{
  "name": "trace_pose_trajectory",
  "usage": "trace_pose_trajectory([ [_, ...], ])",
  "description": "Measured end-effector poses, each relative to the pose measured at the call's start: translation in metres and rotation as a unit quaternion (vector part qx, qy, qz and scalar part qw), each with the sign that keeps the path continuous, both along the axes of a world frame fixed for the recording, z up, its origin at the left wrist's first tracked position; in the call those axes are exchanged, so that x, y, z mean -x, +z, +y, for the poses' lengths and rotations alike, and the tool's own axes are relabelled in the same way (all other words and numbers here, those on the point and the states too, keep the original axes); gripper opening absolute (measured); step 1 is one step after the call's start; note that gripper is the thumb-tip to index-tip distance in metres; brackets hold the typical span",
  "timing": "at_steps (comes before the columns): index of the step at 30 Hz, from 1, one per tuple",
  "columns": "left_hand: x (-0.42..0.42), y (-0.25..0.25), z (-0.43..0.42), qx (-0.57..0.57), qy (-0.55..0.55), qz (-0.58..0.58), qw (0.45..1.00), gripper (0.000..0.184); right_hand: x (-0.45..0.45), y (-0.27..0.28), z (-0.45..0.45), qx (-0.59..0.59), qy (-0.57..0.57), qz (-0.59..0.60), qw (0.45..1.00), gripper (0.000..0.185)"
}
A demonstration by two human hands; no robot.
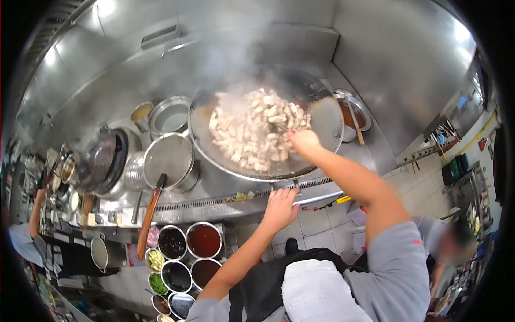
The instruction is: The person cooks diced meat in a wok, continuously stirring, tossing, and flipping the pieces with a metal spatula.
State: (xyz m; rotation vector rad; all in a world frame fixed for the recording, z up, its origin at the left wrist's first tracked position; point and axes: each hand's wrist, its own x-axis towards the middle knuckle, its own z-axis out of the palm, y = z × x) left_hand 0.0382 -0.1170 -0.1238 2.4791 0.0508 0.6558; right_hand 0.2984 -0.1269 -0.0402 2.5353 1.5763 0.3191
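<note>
A large wok point(201, 137) holds a heap of pale, chunky pieces of food point(252, 129), with steam rising from it. My right hand point(304, 141) reaches over the wok's right side, its fingers closed right at the food. A dark shape shows just beyond the fingertips, but what the hand grips is too blurred to name. Below the wok's front rim, my left hand point(281, 208) lies on the stove's front edge point(230, 212), fingers extended beside a small knob, holding nothing.
Left of the wok stand a strainer over a pot point(170, 155) and a wooden-handled tool point(151, 214). Several sauce and ingredient containers point(204, 240) sit below. A bowl of reddish sauce point(354, 115) is at right. Other people stand at far left point(27, 244) and right point(437, 236).
</note>
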Motion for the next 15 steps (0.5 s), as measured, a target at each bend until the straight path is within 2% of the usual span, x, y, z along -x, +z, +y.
trace_pose_trajectory([
  [3,-0.002,0.001,-0.003,-0.024,0.007,-0.008,1.0,0.043,-0.023,-0.008,0.027,-0.027,-0.022,-0.021,0.999,0.018],
  [5,-0.005,0.0,-0.007,-0.026,0.006,0.0,1.0,0.042,-0.024,0.0,0.022,0.006,0.009,-0.046,0.999,0.019],
  [6,-0.005,0.0,-0.008,-0.023,0.01,-0.001,1.0,0.041,-0.027,0.005,0.012,0.024,0.021,-0.01,0.999,0.021],
  [10,-0.005,0.0,-0.009,-0.023,0.019,0.0,1.0,0.038,0.002,0.03,-0.079,0.015,0.006,0.06,0.998,0.028],
  [13,-0.005,0.0,-0.009,-0.044,0.011,-0.021,0.999,0.038,0.02,0.08,-0.145,0.08,-0.03,0.06,0.995,0.042],
  [15,-0.004,-0.002,-0.008,-0.043,0.008,-0.009,0.999,0.039,0.023,0.112,-0.177,0.057,-0.045,0.051,0.996,0.049],
])
